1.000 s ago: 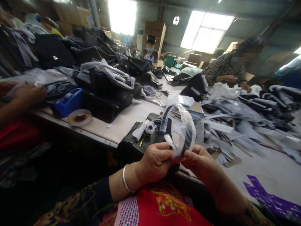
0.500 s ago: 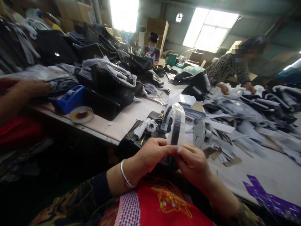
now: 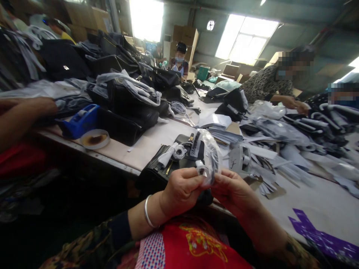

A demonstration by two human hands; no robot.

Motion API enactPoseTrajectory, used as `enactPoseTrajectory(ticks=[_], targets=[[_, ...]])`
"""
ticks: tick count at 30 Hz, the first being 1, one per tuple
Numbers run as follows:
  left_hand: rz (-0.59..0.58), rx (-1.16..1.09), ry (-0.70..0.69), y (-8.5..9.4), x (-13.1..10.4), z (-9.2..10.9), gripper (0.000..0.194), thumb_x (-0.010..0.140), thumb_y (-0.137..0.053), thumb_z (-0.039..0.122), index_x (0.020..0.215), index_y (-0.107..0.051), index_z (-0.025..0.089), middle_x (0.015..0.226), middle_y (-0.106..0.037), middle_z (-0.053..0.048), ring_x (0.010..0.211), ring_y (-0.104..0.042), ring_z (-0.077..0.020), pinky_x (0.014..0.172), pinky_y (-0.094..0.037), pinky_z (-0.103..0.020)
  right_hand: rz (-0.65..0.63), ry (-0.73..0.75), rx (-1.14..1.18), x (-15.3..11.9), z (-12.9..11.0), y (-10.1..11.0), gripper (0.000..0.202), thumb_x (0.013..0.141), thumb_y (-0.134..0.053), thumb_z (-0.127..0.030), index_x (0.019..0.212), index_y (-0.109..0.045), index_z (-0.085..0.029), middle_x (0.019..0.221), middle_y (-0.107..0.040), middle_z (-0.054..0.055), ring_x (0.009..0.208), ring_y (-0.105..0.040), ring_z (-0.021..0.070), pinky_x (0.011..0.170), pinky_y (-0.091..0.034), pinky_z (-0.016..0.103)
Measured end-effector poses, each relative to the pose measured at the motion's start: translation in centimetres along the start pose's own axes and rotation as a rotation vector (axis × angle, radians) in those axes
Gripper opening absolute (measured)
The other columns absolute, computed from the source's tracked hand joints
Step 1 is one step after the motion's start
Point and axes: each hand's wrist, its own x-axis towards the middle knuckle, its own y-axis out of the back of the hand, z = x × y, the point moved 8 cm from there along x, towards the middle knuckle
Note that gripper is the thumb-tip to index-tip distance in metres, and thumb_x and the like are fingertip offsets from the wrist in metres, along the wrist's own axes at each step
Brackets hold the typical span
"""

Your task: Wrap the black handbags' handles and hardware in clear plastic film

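Observation:
A black bag (image 3: 157, 166) lies at the table's near edge, in front of me. One of its straps, a dark band in clear plastic wrap (image 3: 212, 151), arches up between my hands. My left hand (image 3: 183, 186), with a silver bangle at the wrist, pinches the wrapped strap near a small white rolled end. From the other side, my right hand (image 3: 231, 188) grips the strap's lower part between thumb and fingers. A second wrapped roll (image 3: 179, 151) rests on top of the bag beside gold hardware.
Left of the bag are a blue tape dispenser (image 3: 81, 121), a roll of tape (image 3: 94, 139) and piled black bags (image 3: 131, 116). A white tape dispenser (image 3: 238, 158), paper strips (image 3: 265, 183) and purple plastic (image 3: 322, 233) lie to the right. A co-worker's hand (image 3: 42, 108) is at far left.
The wrapped strap has bent into a curve and its white rolled end now shows by my left fingers. My right hand has turned slightly outward. Another person appears at far right.

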Motion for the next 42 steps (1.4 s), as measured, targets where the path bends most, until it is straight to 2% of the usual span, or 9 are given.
enactPoseTrajectory(ticks=[5,11,14,22,28,32,35,38,42], targets=[[-0.103,-0.348,0.318,-0.5,0.3,-2.0,0.024,0.084,-0.075,0.038,0.078,-0.072,0.014,0.069,-0.054,-0.001,0.062,-0.046,-0.0113,0.058,-0.038,-0.025,0.06,0.329,-0.506,-0.8,-3.0,-1.1,0.02,0.084,-0.075,-0.037,0.078,-0.073,-0.018,0.065,-0.06,0.002,0.059,-0.051,0.014,0.056,-0.042,0.027],[0.041,-1.086,0.814,-2.8,-0.5,-4.8,0.043,0.065,-0.09,0.043,0.069,-0.058,0.014,0.054,-0.033,0.01,0.046,-0.024,-0.0032,0.044,-0.016,-0.02,-0.009,0.958,-1.326,-2.7,-4.6,-4.2,0.02,0.094,-0.056,-0.015,0.082,-0.07,-0.019,0.063,-0.054,0.002,0.059,-0.044,0.014,0.058,-0.036,0.029],[0.101,-0.947,0.767,-2.2,-0.4,-5.0,0.036,0.068,-0.088,0.041,0.072,-0.065,0.013,0.057,-0.042,0.007,0.048,-0.032,-0.0045,0.046,-0.025,-0.02,-0.026,0.82,-1.237,-1.7,-4.2,-3.0,0.017,0.096,-0.057,-0.023,0.087,-0.071,-0.018,0.068,-0.057,0.002,0.064,-0.047,0.0149,0.062,-0.039,0.028],[-0.021,0.017,0.087,-0.4,0.4,-1.0,0.022,0.096,-0.058,0.027,0.094,-0.079,0.02,0.088,-0.068,-0.009,0.08,-0.063,-0.0184,0.075,-0.048,-0.029,-0.044,-0.021,-0.05,1.3,-0.2,0.2,0.043,0.073,-0.082,-0.053,0.066,-0.061,-0.015,0.048,-0.03,-0.009,0.044,-0.019,0.0045,0.042,-0.015,0.022],[-0.103,-0.344,0.402,-0.6,0.4,-3.2,0.027,0.082,-0.076,0.04,0.076,-0.069,0.014,0.068,-0.056,-0.001,0.061,-0.049,-0.0113,0.058,-0.039,-0.024,0.025,0.263,-0.465,0.6,-2.3,-0.5,0.022,0.082,-0.076,-0.039,0.08,-0.075,-0.017,0.068,-0.066,0.003,0.059,-0.053,0.0131,0.056,-0.042,0.026],[-0.073,-1.0,0.78,-2.6,0.1,-4.9,0.046,0.072,-0.083,0.053,0.072,-0.058,0.014,0.054,-0.033,0.009,0.047,-0.024,-0.0039,0.045,-0.019,-0.019,-0.013,0.784,-1.115,-1.3,-4.7,-3.1,0.021,0.095,-0.059,-0.025,0.079,-0.071,-0.018,0.068,-0.063,0.003,0.062,-0.052,0.0146,0.06,-0.041,0.028],[0.041,-1.085,0.83,-2.9,0.2,-5.5,0.044,0.066,-0.09,0.042,0.07,-0.055,0.015,0.054,-0.032,0.01,0.047,-0.023,-0.0032,0.044,-0.018,-0.019,-0.02,0.978,-1.413,-2.0,-4.4,-3.9,0.025,0.096,-0.051,-0.017,0.078,-0.067,-0.018,0.067,-0.059,0.004,0.061,-0.047,0.0148,0.059,-0.038,0.029],[0.089,-0.892,0.736,-1.9,0.4,-5.3,0.033,0.074,-0.084,0.04,0.073,-0.063,0.014,0.057,-0.041,0.007,0.049,-0.032,-0.0051,0.047,-0.026,-0.02,-0.045,0.828,-1.277,-1.2,-4.3,-2.6,0.025,0.097,-0.054,-0.026,0.077,-0.066,-0.018,0.068,-0.058,0.003,0.063,-0.047,0.0149,0.059,-0.038,0.028],[0.068,-0.295,0.325,0.3,1.1,-2.8,0.021,0.088,-0.072,0.031,0.075,-0.073,0.014,0.075,-0.06,-0.004,0.07,-0.055,-0.0136,0.066,-0.044,-0.026,-0.132,0.254,-0.552,1.0,-2.4,-0.1,0.043,0.09,-0.063,-0.055,0.07,-0.06,-0.017,0.055,-0.041,-0.005,0.05,-0.033,0.0093,0.046,-0.026,0.024]])
